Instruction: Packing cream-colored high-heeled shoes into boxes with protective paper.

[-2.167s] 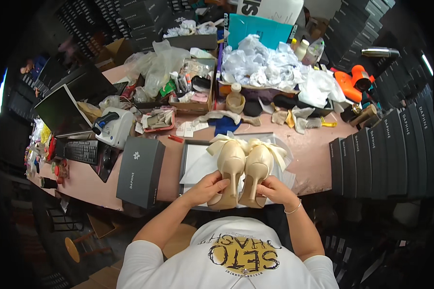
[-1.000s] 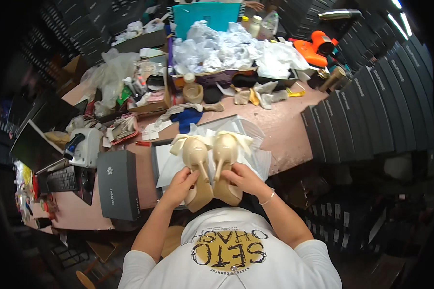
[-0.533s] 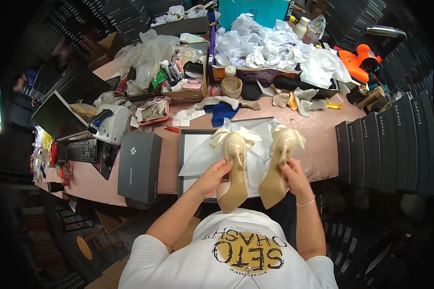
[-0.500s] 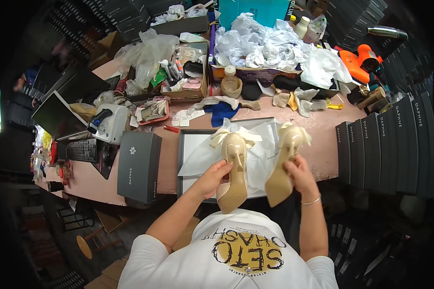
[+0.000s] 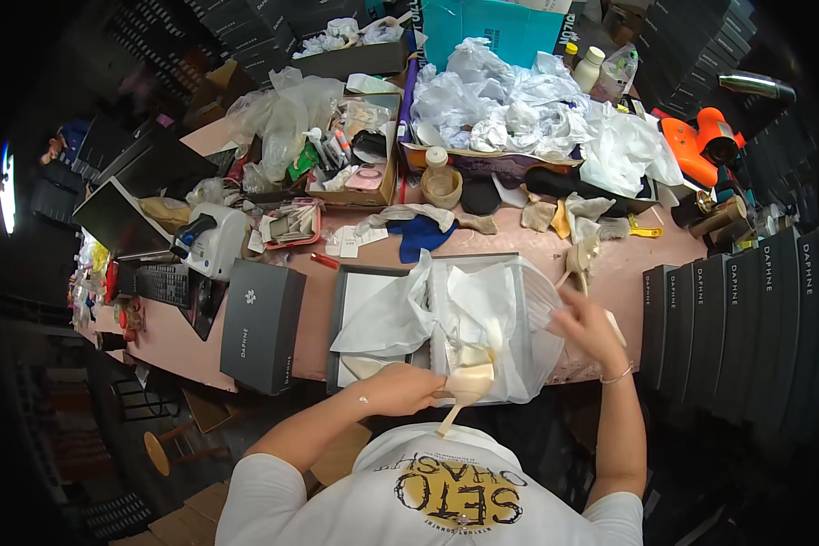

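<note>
A cream high-heeled shoe [image 5: 471,380] with a pale bow is tilted over the near edge of an open grey shoebox [image 5: 338,314]. My left hand [image 5: 408,389] is closed around one end of it. White tissue paper [image 5: 387,314] lies across the box, and more translucent tissue spreads over its right part. To the right of the box, the matching shoe [image 5: 581,258] is on the pink table, partly covered by my right hand [image 5: 587,326]. The fingers of that hand look spread above the shoe, slightly blurred.
A closed grey shoebox [image 5: 262,323] stands at left, beside a white label printer [image 5: 217,241] and a monitor [image 5: 123,227]. Several upright shoeboxes [image 5: 742,318] line the right. Behind are a carton of crumpled paper [image 5: 500,100], a blue cloth [image 5: 420,238] and an orange tool [image 5: 692,150].
Both shoes were held up side by side with soles showing. The right one has moved right onto the table; the left one has turned over and come down at the box's near edge.
</note>
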Demonstrator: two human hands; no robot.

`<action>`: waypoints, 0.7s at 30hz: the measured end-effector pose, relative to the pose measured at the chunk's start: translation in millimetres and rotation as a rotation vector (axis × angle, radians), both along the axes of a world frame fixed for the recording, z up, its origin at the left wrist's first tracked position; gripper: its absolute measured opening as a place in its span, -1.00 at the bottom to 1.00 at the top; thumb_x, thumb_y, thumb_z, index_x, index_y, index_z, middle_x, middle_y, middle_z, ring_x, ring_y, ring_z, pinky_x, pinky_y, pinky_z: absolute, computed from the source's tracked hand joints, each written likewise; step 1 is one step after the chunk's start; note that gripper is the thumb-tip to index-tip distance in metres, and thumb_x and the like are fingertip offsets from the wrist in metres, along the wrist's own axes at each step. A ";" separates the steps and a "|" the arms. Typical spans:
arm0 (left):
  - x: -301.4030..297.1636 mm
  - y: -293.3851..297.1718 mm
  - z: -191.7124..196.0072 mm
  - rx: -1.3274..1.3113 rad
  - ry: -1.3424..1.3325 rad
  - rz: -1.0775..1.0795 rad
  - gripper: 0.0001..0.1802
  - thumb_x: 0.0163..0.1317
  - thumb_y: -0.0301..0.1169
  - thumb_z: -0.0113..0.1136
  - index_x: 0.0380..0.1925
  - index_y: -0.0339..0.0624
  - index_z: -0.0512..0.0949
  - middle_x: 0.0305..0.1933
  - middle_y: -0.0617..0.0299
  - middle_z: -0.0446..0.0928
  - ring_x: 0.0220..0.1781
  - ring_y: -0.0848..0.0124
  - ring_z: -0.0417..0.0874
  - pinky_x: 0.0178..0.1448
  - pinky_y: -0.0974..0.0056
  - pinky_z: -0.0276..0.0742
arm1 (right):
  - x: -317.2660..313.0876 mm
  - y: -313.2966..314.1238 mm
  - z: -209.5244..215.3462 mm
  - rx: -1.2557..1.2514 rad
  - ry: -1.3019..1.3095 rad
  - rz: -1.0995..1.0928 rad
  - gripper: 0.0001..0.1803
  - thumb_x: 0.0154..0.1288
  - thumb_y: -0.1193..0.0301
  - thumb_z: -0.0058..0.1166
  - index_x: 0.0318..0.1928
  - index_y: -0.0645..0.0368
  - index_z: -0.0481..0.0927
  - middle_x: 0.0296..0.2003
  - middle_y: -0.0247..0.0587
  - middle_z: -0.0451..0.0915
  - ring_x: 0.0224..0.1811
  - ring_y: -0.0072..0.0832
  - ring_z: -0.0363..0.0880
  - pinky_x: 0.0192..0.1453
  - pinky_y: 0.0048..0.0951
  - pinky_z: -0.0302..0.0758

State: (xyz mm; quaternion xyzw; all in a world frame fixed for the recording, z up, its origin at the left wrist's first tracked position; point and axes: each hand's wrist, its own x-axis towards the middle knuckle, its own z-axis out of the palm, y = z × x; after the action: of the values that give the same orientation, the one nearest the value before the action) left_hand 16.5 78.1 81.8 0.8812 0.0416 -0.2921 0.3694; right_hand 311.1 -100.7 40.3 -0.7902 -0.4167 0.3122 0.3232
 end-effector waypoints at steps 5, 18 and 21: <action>37.9 -31.3 8.5 0.125 -0.056 -0.449 -0.78 0.13 -0.32 0.11 -0.25 -0.17 0.52 -0.35 0.04 0.56 -0.27 0.10 0.62 -0.22 0.05 0.51 | -105.1 3.1 10.6 -0.193 0.752 0.685 -0.02 0.08 0.02 0.25 0.38 0.20 0.06 0.17 0.10 0.38 0.14 -0.30 0.42 0.21 -0.39 0.34; 48.8 129.1 -153.4 0.271 -0.620 0.860 -0.64 0.08 -0.20 0.25 -0.28 -0.29 0.55 -0.15 -0.04 0.51 -0.10 0.02 0.55 -0.15 0.02 0.47 | -202.2 -91.6 25.6 0.494 1.571 -0.231 0.06 -0.10 0.37 0.28 0.40 0.14 -0.05 0.12 0.16 0.36 0.07 -0.19 0.48 0.10 -0.27 0.48; 39.0 100.8 -48.6 0.134 -0.995 0.905 -0.73 0.14 -0.30 0.22 -0.32 -0.33 0.58 -0.22 0.02 0.55 -0.23 0.13 0.56 -0.14 0.21 0.46 | -214.2 -84.2 56.6 0.522 1.669 -0.162 0.08 -0.18 0.37 0.30 0.39 0.15 -0.01 0.04 0.22 0.41 -0.03 -0.06 0.54 0.02 -0.14 0.53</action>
State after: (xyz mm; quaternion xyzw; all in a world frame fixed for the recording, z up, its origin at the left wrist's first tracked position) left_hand 55.5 178.9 33.2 0.8273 0.2497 0.3354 0.3750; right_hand 96.9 -184.9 96.9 -0.2319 -0.0449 0.6590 0.7141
